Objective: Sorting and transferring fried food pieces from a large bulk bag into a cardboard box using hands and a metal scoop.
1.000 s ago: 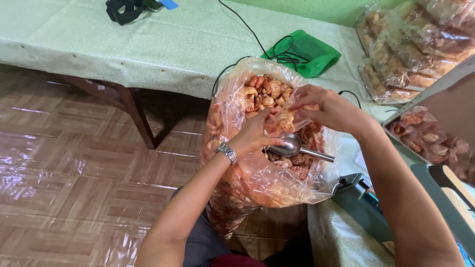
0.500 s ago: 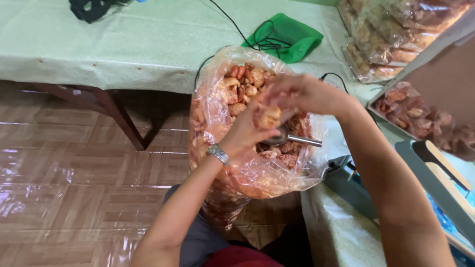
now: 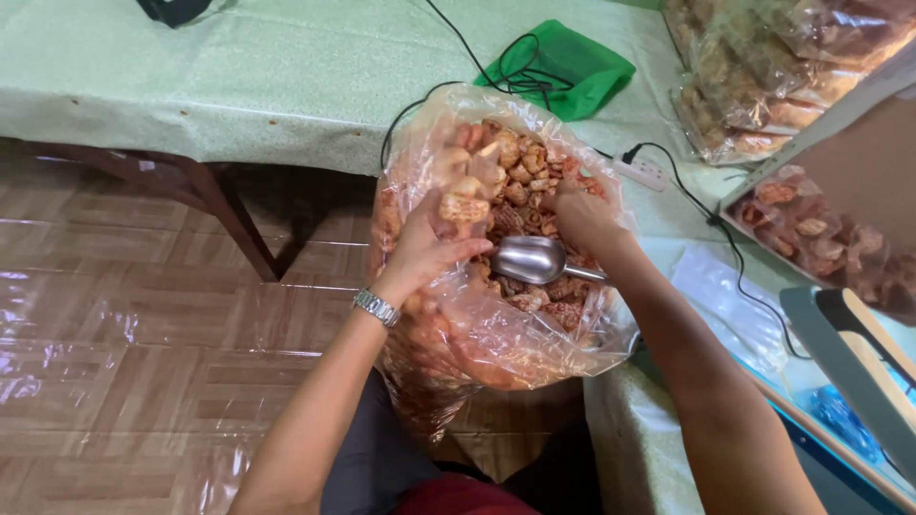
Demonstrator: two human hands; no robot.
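**A:** How would that big clear plastic bag (image 3: pixel 496 315) handle?

**B:** Soft and floppy, I'd judge, with slippery film that crinkles. The fried snack pieces (image 3: pixel 520 186) inside look light and brittle, so squeezing would crush them. Best taken by the rim, which is where the left hand (image 3: pixel 425 250) is: fingers curled shut around the film at the bag's near-left edge, some pieces bunched against it.

**A:** And the right hand (image 3: pixel 582 217)?

**B:** Down inside the bag's mouth, on the far-right side. It looks closed, but whether on the scoop's handle or on the film I cannot tell; the fingers are buried among the pieces.

**A:** Where's the scoop?

**B:** The metal scoop (image 3: pixel 532 258) lies in the bag on top of the pieces, between the two hands. It's stiff and smooth, probably slick. Its long axis runs roughly level, bowl toward the left hand, handle toward the right wrist.

**A:** And the bag itself?

**B:** Upright, mouth open upward, against the near edge of the green-covered counter (image 3: pixel 267 76), just this side of a green cloth pouch (image 3: pixel 563 72).
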